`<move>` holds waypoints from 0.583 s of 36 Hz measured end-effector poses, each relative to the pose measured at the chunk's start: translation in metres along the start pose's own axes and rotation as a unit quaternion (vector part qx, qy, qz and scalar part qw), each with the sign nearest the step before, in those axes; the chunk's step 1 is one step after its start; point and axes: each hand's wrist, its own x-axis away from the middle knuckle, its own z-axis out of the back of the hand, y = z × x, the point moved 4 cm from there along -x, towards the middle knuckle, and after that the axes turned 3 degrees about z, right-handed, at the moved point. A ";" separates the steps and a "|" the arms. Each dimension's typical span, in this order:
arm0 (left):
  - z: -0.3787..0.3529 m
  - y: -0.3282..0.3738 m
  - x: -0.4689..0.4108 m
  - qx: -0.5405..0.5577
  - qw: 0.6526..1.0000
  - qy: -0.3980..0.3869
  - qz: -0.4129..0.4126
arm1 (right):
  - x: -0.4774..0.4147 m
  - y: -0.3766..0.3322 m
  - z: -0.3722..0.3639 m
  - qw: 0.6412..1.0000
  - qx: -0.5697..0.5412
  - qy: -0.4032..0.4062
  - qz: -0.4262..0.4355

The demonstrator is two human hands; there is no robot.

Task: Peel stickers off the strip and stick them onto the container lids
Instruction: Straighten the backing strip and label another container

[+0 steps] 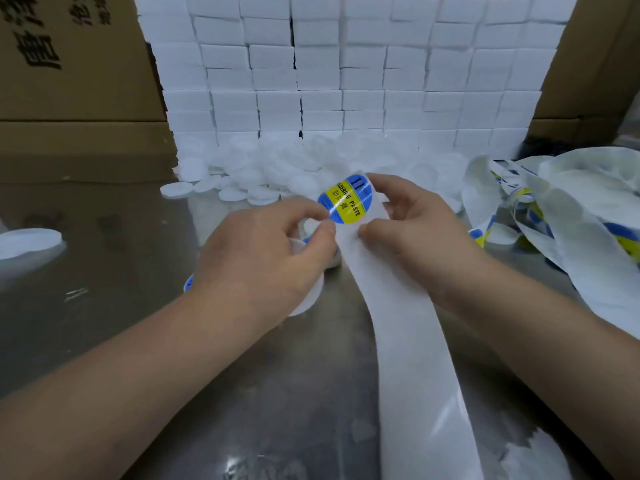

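Observation:
A round blue and yellow sticker (346,201) sits at the top end of a long white backing strip (408,341) that trails toward me over the table. My left hand (263,258) pinches the sticker's lower left edge with thumb and forefinger, and a white lid (306,299) shows partly beneath that hand. My right hand (412,223) grips the strip just beside the sticker, fingers behind it and thumb in front. A heap of white container lids (277,168) lies behind my hands.
White boxes (346,71) are stacked in a wall at the back, with cardboard cartons (69,81) on both sides. Used strip with stickers (554,209) is piled at the right. One lid (27,242) lies at the far left on the shiny metal table (121,254).

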 end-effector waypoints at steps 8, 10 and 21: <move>0.003 -0.005 -0.004 -0.060 0.998 0.024 0.014 | 0.001 -0.002 -0.003 1.000 0.001 -0.012 -0.004; 0.002 -0.004 -0.003 -0.078 0.997 0.021 -0.002 | 0.002 -0.004 -0.006 0.999 0.021 -0.046 0.000; 0.003 0.008 0.000 -0.120 0.990 0.051 -0.061 | 0.006 0.000 -0.014 0.994 0.063 -0.087 0.011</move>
